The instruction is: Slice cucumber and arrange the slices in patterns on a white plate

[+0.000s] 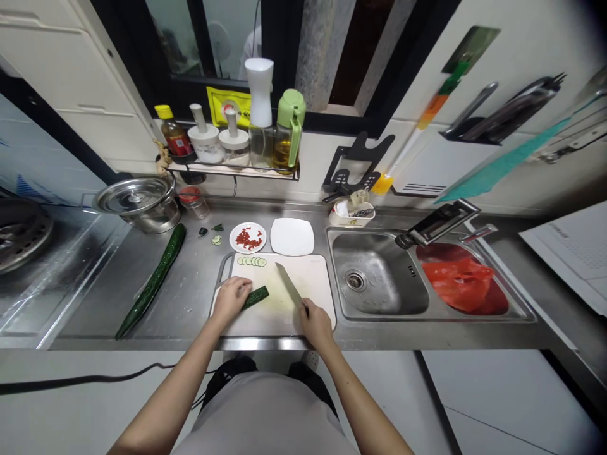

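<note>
A white cutting board [277, 322] lies on the steel counter in front of me. My left hand [231, 299], its fingers curled together, grips the left end of a short dark green cucumber piece [257, 297] on the board; the thumb side is partly hidden. My right hand [317, 323] is wrapped round the handle of a kitchen knife [289, 284], whose blade points up and left over the board, apart from the cucumber. Near the board's upper edge rests an overlapping row of pale cucumber slices [251, 261].
Behind the board are a plate of chopped red pieces [248, 237] and a white plate [292, 236]. A whole cucumber [154, 278] and a lidded pot [142, 202] stand left. Right is a double sink [379, 300] holding a red bag [458, 284]. Bottles line a shelf [237, 170].
</note>
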`<action>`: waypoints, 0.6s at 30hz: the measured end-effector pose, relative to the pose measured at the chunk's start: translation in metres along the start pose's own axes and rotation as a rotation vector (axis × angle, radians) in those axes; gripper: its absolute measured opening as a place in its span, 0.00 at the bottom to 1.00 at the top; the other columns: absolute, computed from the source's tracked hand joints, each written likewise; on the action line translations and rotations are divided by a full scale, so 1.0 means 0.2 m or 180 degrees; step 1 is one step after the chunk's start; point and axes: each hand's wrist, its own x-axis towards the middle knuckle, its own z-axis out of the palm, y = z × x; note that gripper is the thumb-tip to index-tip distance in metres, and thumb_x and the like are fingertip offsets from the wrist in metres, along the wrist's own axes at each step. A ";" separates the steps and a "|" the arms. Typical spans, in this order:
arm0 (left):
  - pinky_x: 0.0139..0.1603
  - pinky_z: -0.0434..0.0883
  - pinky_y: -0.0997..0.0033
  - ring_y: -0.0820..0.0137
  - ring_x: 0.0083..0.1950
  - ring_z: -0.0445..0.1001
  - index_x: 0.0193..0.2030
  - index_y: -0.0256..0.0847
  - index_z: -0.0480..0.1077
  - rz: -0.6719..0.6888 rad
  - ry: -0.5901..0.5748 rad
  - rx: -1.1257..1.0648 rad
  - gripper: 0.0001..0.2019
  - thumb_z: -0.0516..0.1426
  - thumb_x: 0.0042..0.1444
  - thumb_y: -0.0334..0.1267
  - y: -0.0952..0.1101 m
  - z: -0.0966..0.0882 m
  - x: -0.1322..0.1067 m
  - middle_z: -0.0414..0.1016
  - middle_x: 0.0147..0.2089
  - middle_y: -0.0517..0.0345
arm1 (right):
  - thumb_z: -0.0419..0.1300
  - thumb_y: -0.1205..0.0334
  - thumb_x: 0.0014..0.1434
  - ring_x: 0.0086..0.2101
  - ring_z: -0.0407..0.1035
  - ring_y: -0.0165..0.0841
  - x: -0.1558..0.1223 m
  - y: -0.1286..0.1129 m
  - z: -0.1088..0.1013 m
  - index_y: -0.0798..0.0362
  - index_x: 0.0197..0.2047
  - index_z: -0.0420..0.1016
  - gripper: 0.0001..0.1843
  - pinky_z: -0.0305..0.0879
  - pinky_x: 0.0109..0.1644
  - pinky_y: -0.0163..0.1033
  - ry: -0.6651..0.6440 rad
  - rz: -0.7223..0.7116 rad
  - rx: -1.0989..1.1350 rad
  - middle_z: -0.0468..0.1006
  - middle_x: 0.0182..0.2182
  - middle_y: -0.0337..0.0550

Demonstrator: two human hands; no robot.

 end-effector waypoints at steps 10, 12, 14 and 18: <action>0.51 0.69 0.66 0.67 0.47 0.73 0.47 0.46 0.75 0.0552 -0.0190 0.0154 0.13 0.51 0.63 0.42 0.06 0.15 -0.08 0.77 0.46 0.55 | 0.47 0.64 0.64 0.34 0.70 0.33 0.00 -0.15 -0.03 0.53 0.43 0.68 0.10 0.47 0.31 0.34 -0.0419 -0.0417 -0.0036 0.78 0.34 0.44; 0.50 0.69 0.66 0.66 0.47 0.73 0.48 0.45 0.75 0.0616 -0.0124 0.0196 0.13 0.51 0.63 0.41 0.06 0.16 -0.09 0.77 0.45 0.55 | 0.46 0.64 0.64 0.34 0.70 0.34 -0.01 -0.16 -0.04 0.53 0.45 0.67 0.11 0.47 0.31 0.35 -0.0441 -0.0416 -0.0079 0.78 0.34 0.45; 0.49 0.70 0.66 0.66 0.47 0.73 0.48 0.45 0.75 0.0696 -0.0025 0.0240 0.13 0.52 0.62 0.41 0.06 0.16 -0.10 0.77 0.45 0.55 | 0.45 0.64 0.65 0.35 0.71 0.35 -0.01 -0.18 -0.03 0.54 0.46 0.67 0.12 0.48 0.32 0.35 -0.0478 -0.0412 -0.0131 0.78 0.35 0.46; 0.47 0.70 0.66 0.67 0.45 0.73 0.46 0.45 0.76 0.0851 0.0167 0.0256 0.12 0.53 0.62 0.41 0.06 0.17 -0.10 0.77 0.43 0.56 | 0.44 0.64 0.66 0.37 0.71 0.37 -0.01 -0.19 -0.01 0.55 0.47 0.67 0.14 0.51 0.34 0.36 -0.0589 -0.0424 -0.0170 0.78 0.36 0.49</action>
